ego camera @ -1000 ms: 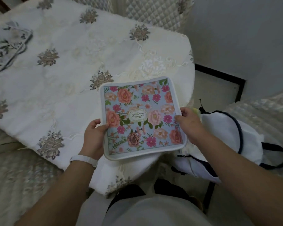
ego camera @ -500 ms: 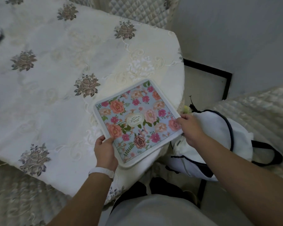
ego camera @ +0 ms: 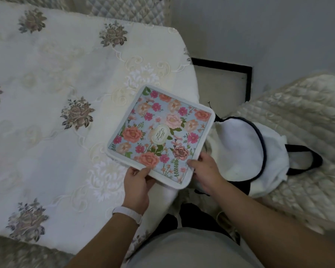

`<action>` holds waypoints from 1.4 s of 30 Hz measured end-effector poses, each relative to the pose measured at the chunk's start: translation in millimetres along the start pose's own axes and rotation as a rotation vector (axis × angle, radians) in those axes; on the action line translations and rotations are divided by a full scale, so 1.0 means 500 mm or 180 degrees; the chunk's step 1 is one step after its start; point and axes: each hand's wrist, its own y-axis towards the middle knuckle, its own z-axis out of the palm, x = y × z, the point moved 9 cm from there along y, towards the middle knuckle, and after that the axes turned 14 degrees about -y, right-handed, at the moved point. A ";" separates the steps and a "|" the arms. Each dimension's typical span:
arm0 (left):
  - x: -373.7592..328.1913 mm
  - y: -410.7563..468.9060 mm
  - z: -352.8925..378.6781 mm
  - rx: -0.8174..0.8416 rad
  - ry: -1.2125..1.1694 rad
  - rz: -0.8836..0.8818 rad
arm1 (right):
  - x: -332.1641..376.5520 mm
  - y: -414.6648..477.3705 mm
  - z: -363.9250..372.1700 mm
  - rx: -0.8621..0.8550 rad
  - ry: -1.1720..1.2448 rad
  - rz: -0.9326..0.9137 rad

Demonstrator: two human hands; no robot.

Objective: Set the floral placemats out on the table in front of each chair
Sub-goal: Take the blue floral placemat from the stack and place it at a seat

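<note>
We are turning the floral placemat (ego camera: 161, 135) clockwise over the tabletop (ego camera: 46, 78) at its four o'clock corner; left hand (ego camera: 136, 183) and right hand (ego camera: 206, 170) are both keeping a closed grip on its near edge, so it is not yet placed.

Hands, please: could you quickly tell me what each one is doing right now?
Left hand: closed on the floral placemat.
Right hand: closed on the same placemat.

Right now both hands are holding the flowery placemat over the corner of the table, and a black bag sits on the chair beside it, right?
Almost. The bag on the chair is white with dark trim and dark straps, not black, as the head view shows. The rest holds: the left hand and right hand both grip the floral placemat over the corner of the table.
</note>
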 end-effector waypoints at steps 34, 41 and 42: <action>-0.139 0.083 -0.007 -0.0140 0.0215 0.0175 | 0.403 0.165 -0.040 -0.0576 -0.2971 -0.1622; -0.058 0.012 -0.014 -0.0207 0.0375 0.0301 | 0.505 0.205 0.067 -0.0350 -0.3919 -0.2278; -0.051 0.002 -0.005 -0.0171 0.0435 0.0354 | 0.512 0.209 0.078 -0.0361 -0.4028 -0.2331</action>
